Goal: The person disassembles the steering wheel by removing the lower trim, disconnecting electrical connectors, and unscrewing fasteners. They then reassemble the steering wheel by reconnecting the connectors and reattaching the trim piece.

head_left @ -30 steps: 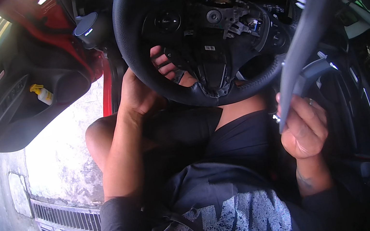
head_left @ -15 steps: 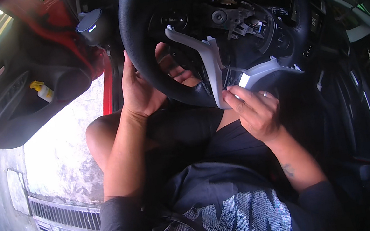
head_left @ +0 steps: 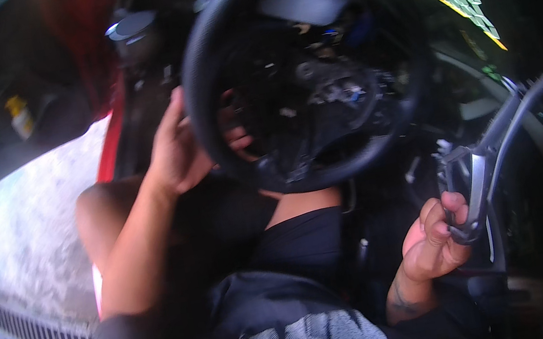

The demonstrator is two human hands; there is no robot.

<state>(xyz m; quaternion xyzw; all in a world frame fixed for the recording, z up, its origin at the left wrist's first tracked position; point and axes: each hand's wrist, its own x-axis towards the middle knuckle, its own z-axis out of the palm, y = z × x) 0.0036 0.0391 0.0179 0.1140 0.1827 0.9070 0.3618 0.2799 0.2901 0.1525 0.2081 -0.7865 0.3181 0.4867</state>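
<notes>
You sit in the driver's seat, and the black steering wheel (head_left: 302,71) is in front of you, a little far and in the middle of the view. Your left hand (head_left: 181,145) is on the left side of its rim, the fingers (head_left: 234,136) bent around it and going into the open centre. The grip there is closed on the wheel. The hub (head_left: 317,101) has no cover, so you see dark parts and some wiring inside.

Your right hand (head_left: 435,243) is low on the right, well apart from the wheel. It holds a silver trim piece (head_left: 492,154) by the near end, with the fingers curled tight around it. The piece is long and forked, and it goes up and to the right, tilted, until its far tip is near the dark edge of the view.

Your knee (head_left: 103,212) is on the left below the wheel, and your dark shirt (head_left: 291,331) with a grey print is at the near edge. On the far left the open door (head_left: 5,121) shows, with pale ground (head_left: 16,234) and a drain grate (head_left: 36,331) below it.
</notes>
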